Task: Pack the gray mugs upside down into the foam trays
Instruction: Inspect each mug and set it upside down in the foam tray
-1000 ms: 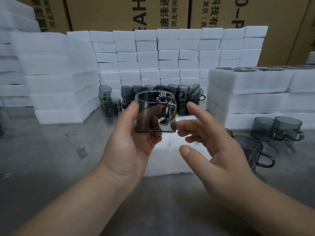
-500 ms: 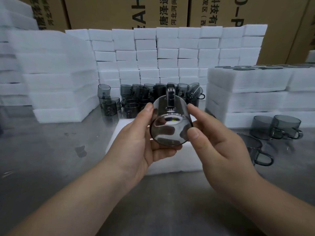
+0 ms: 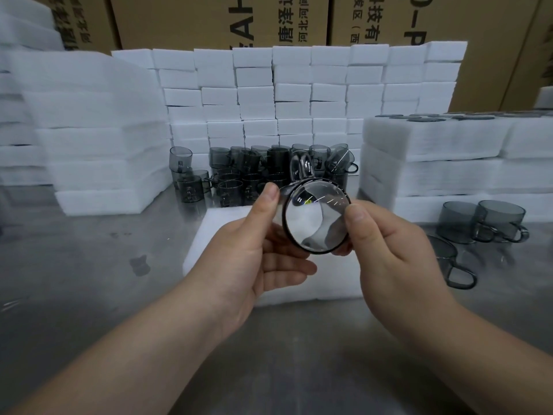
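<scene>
Now left hand (image 3: 257,262) and right hand (image 3: 398,256) pinch gray mug (image 3: 311,217), axis toward camera, handle up.

Smoky gray mug (image 3: 315,218), white foam tray (image 3: 227,226)

Our left forearm (image 3: 125,354) stretches from the near left corner and our right forearm (image 3: 466,348) from the near right, both bare, with the hands meeting in the middle. Our left hand (image 3: 257,256) is turned palm up. Its thumb is raised against the left side of the gray mug (image 3: 315,220) and its fingers curl beneath. Our right hand (image 3: 398,250) faces it with its back toward us. Its thumb presses on the mug's right side, and the other fingers are folded behind and mostly hidden.
</scene>
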{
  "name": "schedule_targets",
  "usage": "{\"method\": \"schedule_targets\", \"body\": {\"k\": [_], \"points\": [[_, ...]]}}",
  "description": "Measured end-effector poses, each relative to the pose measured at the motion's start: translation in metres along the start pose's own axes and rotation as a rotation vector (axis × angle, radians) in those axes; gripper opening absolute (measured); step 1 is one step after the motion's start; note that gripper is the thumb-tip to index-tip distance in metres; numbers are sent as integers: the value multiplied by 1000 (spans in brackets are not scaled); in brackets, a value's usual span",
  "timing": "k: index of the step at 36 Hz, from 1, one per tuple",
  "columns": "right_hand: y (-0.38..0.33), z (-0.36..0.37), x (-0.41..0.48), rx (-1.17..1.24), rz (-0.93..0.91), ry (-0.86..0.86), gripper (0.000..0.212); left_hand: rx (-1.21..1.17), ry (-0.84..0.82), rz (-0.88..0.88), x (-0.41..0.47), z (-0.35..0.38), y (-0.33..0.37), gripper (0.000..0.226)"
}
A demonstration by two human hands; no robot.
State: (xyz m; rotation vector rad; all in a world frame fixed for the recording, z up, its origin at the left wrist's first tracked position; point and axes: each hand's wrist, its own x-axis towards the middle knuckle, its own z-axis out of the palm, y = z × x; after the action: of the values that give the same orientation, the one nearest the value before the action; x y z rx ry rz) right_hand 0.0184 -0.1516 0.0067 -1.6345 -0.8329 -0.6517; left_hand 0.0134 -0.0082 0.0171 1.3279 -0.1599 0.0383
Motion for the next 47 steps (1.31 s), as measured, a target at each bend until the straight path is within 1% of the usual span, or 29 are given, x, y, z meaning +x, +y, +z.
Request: {"method": "schedule_targets", "body": {"k": [3,5,6,8,10,12,14,15,17,20,23,26,28,31,33,34,36,37,38,40,42,45,47], "points": [[1,0,-1,-22,19,-5,31,9,25,39,-1,0,-1,65],[3,1,-1,-45,46,-8,23,9,66,103,-1,0,0,55],[4,0,0,-38,68,3,21,13,98,145,-1,0,1,55],[7,-2,1,-22,102,81,24,25,165,227,-1,-1,2,57],[8,-7,6,-21,139,195,24,48,233,290,1,-3,2,57],[7,-12,11,25,168,285,23,111,301,350,3,-7,1,54],[6,-16,16,64,162,350,28,217,365,400,3,-8,1,47],[5,-18,18,85,155,379,29,281,389,420,3,-9,0,47],[4,-22,21,90,140,424,30,393,421,456,1,-8,-1,50],[5,-24,22,79,112,464,30,485,469,467,-2,-6,-2,40],[4,-22,19,62,58,430,27,515,496,477,-1,-6,-3,39],[5,-17,14,-3,4,326,24,526,488,459,-3,-5,-4,40],[5,-14,10,-85,-19,246,21,557,482,479,-3,-4,-6,41],[5,-8,4,-232,-50,155,19,691,494,539,-4,-3,-9,42],[4,-4,1,-261,-13,92,17,776,503,580,-6,-2,-12,43],[5,-2,0,-272,14,63,19,817,504,595,-7,-2,-13,45],[7,1,-1,-312,51,21,38,872,501,615,-9,-1,-15,46],[8,1,-2,-334,59,3,43,876,491,616,-9,-1,-16,45],[9,2,-2,-351,62,-7,44,868,475,606,-9,-1,-17,44],[10,1,-2,-359,73,-4,45,849,431,564,-8,-1,-19,44],[12,-1,-2,-348,87,8,44,868,384,557,-8,0,-20,43],[13,-2,-1,-319,116,14,31,926,290,650,-9,1,-23,47],[13,-2,-1,-291,146,11,35,955,229,716,-10,0,-23,42]]}}
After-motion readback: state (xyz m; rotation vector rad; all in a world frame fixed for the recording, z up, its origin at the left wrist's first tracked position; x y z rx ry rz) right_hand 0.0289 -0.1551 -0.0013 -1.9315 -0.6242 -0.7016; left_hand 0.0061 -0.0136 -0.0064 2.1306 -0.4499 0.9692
